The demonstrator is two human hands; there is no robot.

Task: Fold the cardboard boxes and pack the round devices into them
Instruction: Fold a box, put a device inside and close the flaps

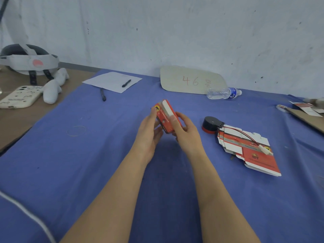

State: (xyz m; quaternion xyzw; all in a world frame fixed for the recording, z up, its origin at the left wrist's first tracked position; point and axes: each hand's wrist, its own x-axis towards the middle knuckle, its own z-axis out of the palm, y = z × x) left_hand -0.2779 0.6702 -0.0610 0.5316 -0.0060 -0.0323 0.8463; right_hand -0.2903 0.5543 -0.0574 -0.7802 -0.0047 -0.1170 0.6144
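Box (166,116) held between both hands (149,130), above the cloth (87,163).

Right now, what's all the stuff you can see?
box: 1, red and white, held above the middle
device: 1, black with red base, right of the hands
flat boxes: small stack, red and white, under the device's wire
bottle: 1, clear, lying at the back
sign: 1, beige, against the wall
paper: 1, white, back left
pens: 2, black, one on the paper, one beside it
rubber band: 1, pale, left on the cloth
headset: 1, grey, far left
phone case: 1, cream, far left
cloth: 1, blue, spread under the hands
left hand: 1, grips the box
right hand: 1, grips the box
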